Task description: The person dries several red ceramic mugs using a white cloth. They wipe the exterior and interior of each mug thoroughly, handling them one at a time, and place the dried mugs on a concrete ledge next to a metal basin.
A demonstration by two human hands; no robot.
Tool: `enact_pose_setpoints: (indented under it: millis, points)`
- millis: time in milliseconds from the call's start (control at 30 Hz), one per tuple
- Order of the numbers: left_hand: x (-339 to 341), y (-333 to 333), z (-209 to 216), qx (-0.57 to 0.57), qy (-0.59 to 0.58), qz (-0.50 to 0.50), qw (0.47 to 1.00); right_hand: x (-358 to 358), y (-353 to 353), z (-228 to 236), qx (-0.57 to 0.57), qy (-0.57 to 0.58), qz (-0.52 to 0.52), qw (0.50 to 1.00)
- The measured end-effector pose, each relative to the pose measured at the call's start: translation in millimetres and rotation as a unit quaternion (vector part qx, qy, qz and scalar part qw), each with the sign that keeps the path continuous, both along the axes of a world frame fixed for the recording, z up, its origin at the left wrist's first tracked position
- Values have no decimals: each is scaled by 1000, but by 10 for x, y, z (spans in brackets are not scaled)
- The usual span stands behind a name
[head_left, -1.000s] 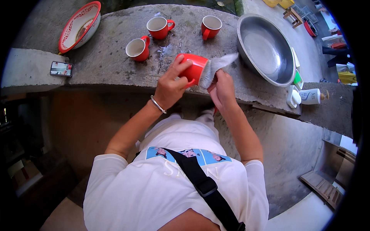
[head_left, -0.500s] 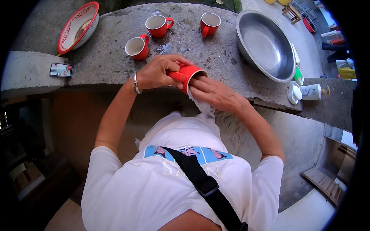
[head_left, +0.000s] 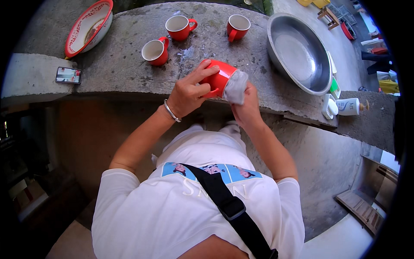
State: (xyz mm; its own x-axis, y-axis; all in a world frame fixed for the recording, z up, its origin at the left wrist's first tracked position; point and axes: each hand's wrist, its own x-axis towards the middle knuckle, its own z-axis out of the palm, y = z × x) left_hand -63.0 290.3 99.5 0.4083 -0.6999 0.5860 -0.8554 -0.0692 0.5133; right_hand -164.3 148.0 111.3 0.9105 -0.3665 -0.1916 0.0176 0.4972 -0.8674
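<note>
My left hand (head_left: 188, 92) is closed round a red mug (head_left: 221, 77), which lies tilted on its side in the air over the slab's near edge. Against the mug's rim my right hand (head_left: 247, 105) grips a pale grey cloth (head_left: 235, 87). The cloth covers the mouth, so the inside is hidden. Farther back stand three more mugs, red outside and white inside: one at the left (head_left: 155, 52), one behind it (head_left: 179, 27) and one to the right (head_left: 238, 27).
A grey metal basin (head_left: 273, 47) rests at the right of the concrete slab (head_left: 125, 64). Past it are a white pump bottle (head_left: 348, 106) and a white soap dish (head_left: 330, 107). At the left are a red-rimmed enamel basin (head_left: 103, 32) and a phone (head_left: 68, 75).
My right hand has come out of the mug and now holds the cloth at its rim. The mug has turned, its mouth facing right, and my left hand's grip has shifted.
</note>
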Motion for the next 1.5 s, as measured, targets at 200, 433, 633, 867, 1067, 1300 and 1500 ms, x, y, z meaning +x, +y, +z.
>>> enact_pose_setpoints:
  millis: [200, 433, 633, 867, 1067, 1300, 1500]
  points:
    - [272, 79, 182, 56, 269, -111, 955, -124, -265, 19, -566, -113, 201, 792]
    - [482, 61, 135, 222, 422, -235, 847, -70, -419, -26, -746, -356, 300, 476]
    - [387, 77, 121, 200, 394, -182, 879, -121, -471, -96, -761, -330, 205, 520]
    - [-19, 15, 47, 77, 228, -1, 971, -313, -303, -225, -169, -27, 53, 984]
    - [77, 6, 22, 80, 260, 9, 962, -311, -290, -57, -457, -191, -169, 852]
    - [108, -88, 215, 229, 284, -188, 912, -89, -330, -62, -686, -160, 137, 696]
    - [99, -71, 276, 152, 219, -108, 958, 22, -478, -372, -494, -57, 136, 857]
